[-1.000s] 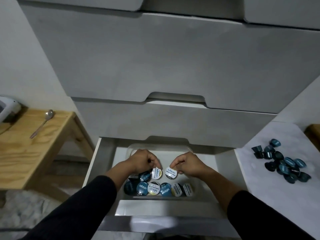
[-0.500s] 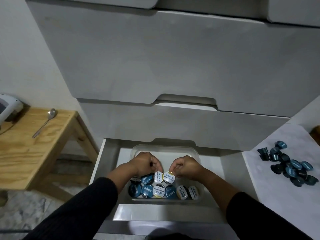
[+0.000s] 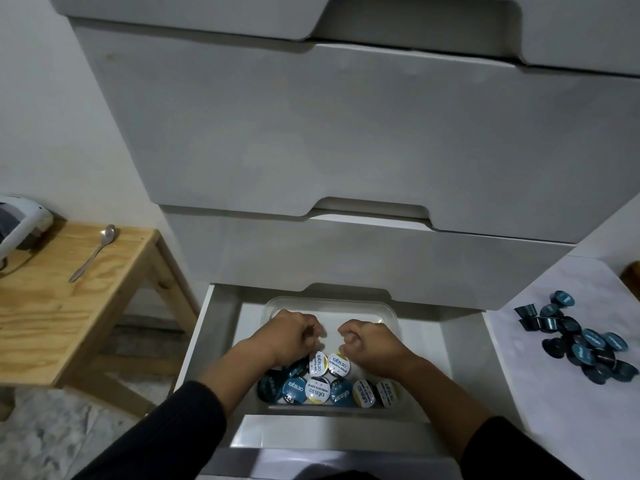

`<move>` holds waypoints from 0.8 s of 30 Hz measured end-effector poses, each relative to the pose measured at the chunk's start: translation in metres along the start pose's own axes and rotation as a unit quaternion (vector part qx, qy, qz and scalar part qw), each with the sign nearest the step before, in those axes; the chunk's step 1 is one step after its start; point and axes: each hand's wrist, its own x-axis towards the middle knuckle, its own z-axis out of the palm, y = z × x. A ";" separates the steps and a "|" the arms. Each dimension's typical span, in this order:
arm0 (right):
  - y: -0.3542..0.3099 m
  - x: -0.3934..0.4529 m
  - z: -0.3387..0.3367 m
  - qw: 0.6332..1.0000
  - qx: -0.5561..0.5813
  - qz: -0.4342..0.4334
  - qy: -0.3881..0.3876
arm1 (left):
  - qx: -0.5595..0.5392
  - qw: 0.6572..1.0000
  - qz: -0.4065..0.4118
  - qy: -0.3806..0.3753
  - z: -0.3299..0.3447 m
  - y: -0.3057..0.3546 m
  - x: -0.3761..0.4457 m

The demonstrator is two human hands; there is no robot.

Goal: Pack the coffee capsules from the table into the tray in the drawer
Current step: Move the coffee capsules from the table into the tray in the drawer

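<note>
so both of mine are down in the tray point(image 3: 393, 315), the landmark for everything else. my left hand point(image 3: 289, 336) sits over the tray's left half, my right hand point(image 3: 369, 341) over its right half, both with fingers curled in loosely. i can't tell for sure whether either one pinches a capsule; the two white-lidded capsules point(image 3: 329, 364) lie just below my knuckles, apparently free in the tray. a row of packed capsules point(image 3: 327, 393) lines the tray's near wall, lids up.

i judge this as the tail of a placing step: two capsules set down in a second row. plenty remains, because the loose pile of capsules point(image 3: 581, 341) lies on the white table point(image 3: 554, 410), well to the right of the tray. next i'd lift both hands clear of the tray, reach right to that pile, and pinch one capsule in each hand without scattering the heap.
</note>
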 end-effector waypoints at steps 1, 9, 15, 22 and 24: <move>-0.002 -0.002 0.002 1.000 -0.025 -0.012 0.012 | 0.014 1.000 -0.012 0.015 0.002 0.003 -0.003; -0.012 -0.026 0.026 0.946 -0.159 -0.100 0.262 | 0.142 0.962 -0.061 0.225 0.029 0.037 -0.040; -0.010 -0.052 0.025 0.907 -0.194 -0.137 0.347 | 0.117 0.959 -0.074 0.248 0.042 0.059 -0.066; 0.010 -0.081 0.004 0.933 -0.161 -0.090 0.309 | 0.060 0.958 -0.070 0.273 0.053 0.093 -0.069; 0.020 -0.090 -0.006 0.934 -0.167 -0.080 0.307 | 0.063 0.956 -0.049 0.282 0.059 0.107 -0.066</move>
